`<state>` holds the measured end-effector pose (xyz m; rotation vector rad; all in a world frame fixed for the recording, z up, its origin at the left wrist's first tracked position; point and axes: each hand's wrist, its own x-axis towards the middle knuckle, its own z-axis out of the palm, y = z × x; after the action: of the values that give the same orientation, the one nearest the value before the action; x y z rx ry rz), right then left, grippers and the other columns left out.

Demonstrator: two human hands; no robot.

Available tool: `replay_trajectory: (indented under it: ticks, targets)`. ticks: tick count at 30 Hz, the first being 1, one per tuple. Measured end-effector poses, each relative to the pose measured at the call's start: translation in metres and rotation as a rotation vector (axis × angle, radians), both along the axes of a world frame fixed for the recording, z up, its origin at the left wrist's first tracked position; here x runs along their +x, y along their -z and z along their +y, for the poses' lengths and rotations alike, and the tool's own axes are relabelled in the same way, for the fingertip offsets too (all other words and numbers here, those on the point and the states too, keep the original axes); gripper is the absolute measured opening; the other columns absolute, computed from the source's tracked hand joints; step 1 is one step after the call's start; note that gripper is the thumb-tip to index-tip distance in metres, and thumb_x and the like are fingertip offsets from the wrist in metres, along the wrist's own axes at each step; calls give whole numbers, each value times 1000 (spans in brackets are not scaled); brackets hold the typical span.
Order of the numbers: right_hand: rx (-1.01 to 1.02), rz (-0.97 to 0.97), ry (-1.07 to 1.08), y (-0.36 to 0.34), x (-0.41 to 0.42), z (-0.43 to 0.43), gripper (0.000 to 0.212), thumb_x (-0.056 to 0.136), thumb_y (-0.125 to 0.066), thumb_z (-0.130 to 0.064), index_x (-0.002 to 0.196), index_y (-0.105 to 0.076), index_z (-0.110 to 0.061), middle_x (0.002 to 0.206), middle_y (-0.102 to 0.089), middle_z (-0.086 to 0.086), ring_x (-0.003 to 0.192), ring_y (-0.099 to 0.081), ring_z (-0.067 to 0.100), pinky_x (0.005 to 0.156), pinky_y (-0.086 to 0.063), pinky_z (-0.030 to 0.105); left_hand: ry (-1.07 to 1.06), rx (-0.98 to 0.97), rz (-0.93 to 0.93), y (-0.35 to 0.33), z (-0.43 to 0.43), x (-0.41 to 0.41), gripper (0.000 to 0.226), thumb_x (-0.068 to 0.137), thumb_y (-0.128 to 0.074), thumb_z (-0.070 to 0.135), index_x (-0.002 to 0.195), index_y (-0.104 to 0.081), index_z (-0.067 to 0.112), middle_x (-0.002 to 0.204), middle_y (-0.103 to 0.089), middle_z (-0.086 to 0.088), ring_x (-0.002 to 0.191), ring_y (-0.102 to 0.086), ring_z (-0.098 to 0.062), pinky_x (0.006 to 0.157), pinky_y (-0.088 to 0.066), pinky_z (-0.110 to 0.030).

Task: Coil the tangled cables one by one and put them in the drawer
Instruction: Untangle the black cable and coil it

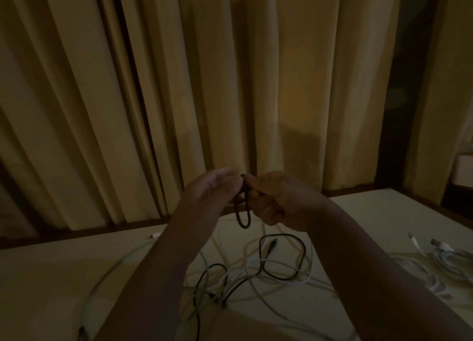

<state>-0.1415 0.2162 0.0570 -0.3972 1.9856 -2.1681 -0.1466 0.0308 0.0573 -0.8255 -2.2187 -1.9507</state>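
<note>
Tangle of black & white cables (pixel 256 276) sprawls over the table (pixel 51 269) middle to near edge, no clean path thru. More white cables (pixel 440 261) crowd the right edge. Left part mostly bare. Curtain (pixel 179 84) hangs close behind the far edge.

— We see both hands raised over the table (pixel 76 269); what does the right hand (pixel 275 199) pinch?

— A black cable (pixel 242 214), looped down. The left hand (pixel 213 187) touches it, fingers loose. White cables (pixel 281 276) lie tangled beneath.
</note>
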Motion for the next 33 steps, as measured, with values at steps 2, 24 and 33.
replay_trajectory:
  ticks: [2,24,33]
  targets:
    - [-24,-31,-8,1,-2,0,37,96,-52,-46,72,-50,-18,59,-28,-5,50,-20,8,50,-13,24,-20,110,-111,0,4,-1,17,98,-61,21,111,-71,20,104,-76,-5,95,-74,-20,83,-60,-42]
    - [16,-109,185,7,-17,4,41,103,-52,-30,64,-48,-20,51,-30,-7,44,-21,8,43,-16,22,-405,-486,159,33,-14,-40,11,96,-64,25,100,-75,24,105,-69,6,91,-64,-13,68,-47,-24]
    - [-202,-171,-3,10,-17,4,37,99,-53,-35,65,-49,-21,52,-27,-10,40,-21,3,37,-21,18,-160,-366,405,40,1,-28,18,86,-70,53,99,-74,41,145,-36,26,140,-31,-3,108,-35,-36]
